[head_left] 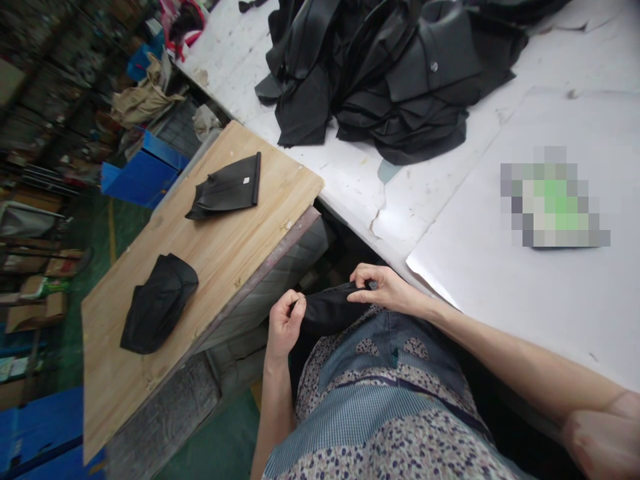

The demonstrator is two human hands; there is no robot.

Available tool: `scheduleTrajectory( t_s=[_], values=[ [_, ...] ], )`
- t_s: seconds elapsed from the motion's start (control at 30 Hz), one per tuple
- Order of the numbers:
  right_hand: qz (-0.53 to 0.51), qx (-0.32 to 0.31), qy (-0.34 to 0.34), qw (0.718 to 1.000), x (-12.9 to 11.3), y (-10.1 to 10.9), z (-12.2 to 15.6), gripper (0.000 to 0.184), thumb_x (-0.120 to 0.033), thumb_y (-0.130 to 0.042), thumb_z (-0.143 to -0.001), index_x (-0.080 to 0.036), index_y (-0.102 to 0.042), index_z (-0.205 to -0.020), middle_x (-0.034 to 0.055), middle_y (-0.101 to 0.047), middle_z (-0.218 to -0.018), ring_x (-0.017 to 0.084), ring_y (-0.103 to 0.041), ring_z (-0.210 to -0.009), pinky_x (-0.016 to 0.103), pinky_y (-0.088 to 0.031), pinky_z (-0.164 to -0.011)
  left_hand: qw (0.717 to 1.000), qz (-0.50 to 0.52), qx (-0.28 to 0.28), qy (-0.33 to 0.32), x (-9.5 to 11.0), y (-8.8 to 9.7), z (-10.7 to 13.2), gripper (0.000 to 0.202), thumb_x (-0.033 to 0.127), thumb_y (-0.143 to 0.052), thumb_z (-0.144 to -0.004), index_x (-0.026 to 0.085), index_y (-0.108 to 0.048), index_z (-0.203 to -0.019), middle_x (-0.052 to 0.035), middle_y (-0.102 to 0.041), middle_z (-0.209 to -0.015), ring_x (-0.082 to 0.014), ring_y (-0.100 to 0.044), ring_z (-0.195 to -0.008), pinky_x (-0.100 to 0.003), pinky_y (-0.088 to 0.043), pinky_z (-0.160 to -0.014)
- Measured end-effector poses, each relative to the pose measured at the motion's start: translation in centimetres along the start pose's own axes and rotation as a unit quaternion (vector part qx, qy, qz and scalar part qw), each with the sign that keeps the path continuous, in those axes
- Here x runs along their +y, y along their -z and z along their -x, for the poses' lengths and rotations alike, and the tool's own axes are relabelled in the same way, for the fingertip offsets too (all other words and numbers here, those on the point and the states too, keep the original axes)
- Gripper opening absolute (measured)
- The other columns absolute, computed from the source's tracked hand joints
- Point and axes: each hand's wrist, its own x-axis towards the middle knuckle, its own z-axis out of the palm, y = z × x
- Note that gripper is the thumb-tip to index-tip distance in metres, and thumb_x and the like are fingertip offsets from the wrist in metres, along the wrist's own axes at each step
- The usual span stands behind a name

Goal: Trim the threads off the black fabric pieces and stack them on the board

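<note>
My left hand [284, 323] and my right hand [381, 285] both pinch the top edge of a black fabric piece [327, 311] held over my lap, just below the edge of the white table [500, 287]. The cloth stretches between the two hands and hangs down toward my patterned clothing. To my left, a wooden board [220, 247] carries a flat black fabric piece with a small white label [227, 190] and a bunched black fabric piece [157, 303].
A large heap of black fabric pieces [390, 73] lies on the far part of the white table. A blurred green-and-white object [553, 200] rests on the table at right. Blue bins [137, 177] and clutter fill the floor at left.
</note>
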Motion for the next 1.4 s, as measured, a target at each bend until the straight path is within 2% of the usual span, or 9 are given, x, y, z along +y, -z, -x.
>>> scheduleTrajectory(
  t_s=[0.17,0.4,0.57,0.8,0.9,1.0,1.17,1.3,1.4],
  values=[
    [0.034,-0.054,0.028,0.998,-0.5,0.4,0.0,0.029,-0.036,-0.071,-0.086,-0.02,-0.052,-0.073,0.004,-0.06,-0.093,0.018,-0.057,-0.084,0.03,-0.044,-0.077,1.0,-0.011,0.025,0.003,-0.7,0.6,0.1,0.031,0.028,-0.052,-0.095,0.019,-0.042,-0.067,0.0041,-0.035,-0.067,-0.0111,-0.035,-0.063,-0.024,-0.031,-0.061],
    [0.08,0.034,0.047,0.995,-0.3,-0.1,0.2,0.022,-0.03,-0.061,-0.092,-0.022,-0.047,-0.078,0.0042,-0.061,-0.096,0.019,-0.057,-0.087,0.031,-0.043,-0.079,0.999,-0.038,0.011,-0.007,-0.6,0.4,0.0,0.029,0.028,-0.051,-0.097,0.019,-0.044,-0.07,0.0044,-0.035,-0.068,-0.0107,-0.036,-0.063,-0.024,-0.031,-0.061],
    [0.103,0.053,-0.006,0.993,-0.3,-0.3,0.4,0.022,-0.031,-0.059,-0.093,-0.023,-0.043,-0.079,0.0017,-0.063,-0.089,0.018,-0.056,-0.08,0.029,-0.042,-0.072,0.999,-0.049,-0.006,-0.015,-0.4,0.3,-0.2,0.029,0.028,-0.049,-0.098,0.019,-0.044,-0.071,0.0045,-0.035,-0.068,-0.0108,-0.036,-0.063,-0.024,-0.031,-0.061],
    [0.121,0.063,-0.017,0.991,-0.4,-0.4,0.4,0.022,-0.032,-0.056,-0.094,-0.023,-0.044,-0.079,-0.0012,-0.057,-0.079,0.016,-0.051,-0.07,0.028,-0.038,-0.065,0.998,-0.057,-0.011,-0.008,-0.4,0.2,-0.3,0.029,0.03,-0.049,-0.098,0.019,-0.045,-0.072,0.0042,-0.037,-0.069,-0.0111,-0.038,-0.064,-0.023,-0.033,-0.061],
    [0.119,0.068,-0.019,0.99,-0.3,-0.4,0.4,0.022,-0.033,-0.056,-0.094,-0.023,-0.044,-0.078,-0.0011,-0.057,-0.078,0.015,-0.05,-0.07,0.028,-0.038,-0.064,0.998,-0.064,-0.003,-0.005,-0.4,0.2,-0.3,0.026,0.031,-0.049,-0.098,0.019,-0.049,-0.074,0.0035,-0.042,-0.07,-0.0117,-0.042,-0.065,-0.023,-0.036,-0.063],
    [0.119,0.069,-0.02,0.99,-0.3,-0.4,0.4,0.022,-0.033,-0.056,-0.093,-0.022,-0.044,-0.078,-0.0008,-0.057,-0.078,0.015,-0.049,-0.069,0.028,-0.038,-0.064,0.996,-0.085,0.005,-0.013,0.2,0.3,-0.3,0.016,0.029,-0.049,-0.098,0.019,-0.06,-0.092,-0.0002,-0.058,-0.083,-0.0144,-0.055,-0.079,-0.025,-0.043,-0.073],
    [0.122,0.044,-0.021,0.991,-0.2,-0.8,0.6,0.021,-0.032,-0.057,-0.093,-0.022,-0.045,-0.079,-0.0028,-0.053,-0.074,0.014,-0.044,-0.064,0.026,-0.035,-0.061,0.975,-0.198,-0.068,-0.07,2.0,-0.6,-0.8,0.02,0.03,-0.054,-0.097,0.021,-0.064,-0.111,-0.0058,-0.066,-0.107,-0.02,-0.061,-0.1,-0.032,-0.044,-0.09],
    [0.125,0.038,-0.016,0.991,-0.1,-1.0,0.6,0.018,-0.031,-0.056,-0.093,-0.022,-0.046,-0.081,-0.0023,-0.054,-0.077,0.014,-0.046,-0.066,0.026,-0.035,-0.062,0.952,-0.269,-0.106,-0.096,2.4,-2.4,-1.5,0.019,0.035,-0.056,-0.096,0.021,-0.063,-0.107,-0.0047,-0.064,-0.1,-0.0188,-0.061,-0.091,-0.03,-0.043,-0.082],
    [0.124,0.041,-0.003,0.991,0.1,-0.8,0.6,0.018,-0.03,-0.057,-0.094,-0.022,-0.046,-0.082,-0.0012,-0.057,-0.082,0.015,-0.05,-0.071,0.026,-0.037,-0.066,0.964,-0.225,-0.11,-0.085,1.9,-3.3,-1.7,0.019,0.033,-0.052,-0.099,0.019,-0.061,-0.089,-0.0015,-0.058,-0.085,-0.0147,-0.057,-0.076,-0.026,-0.041,-0.071]
  ],
)
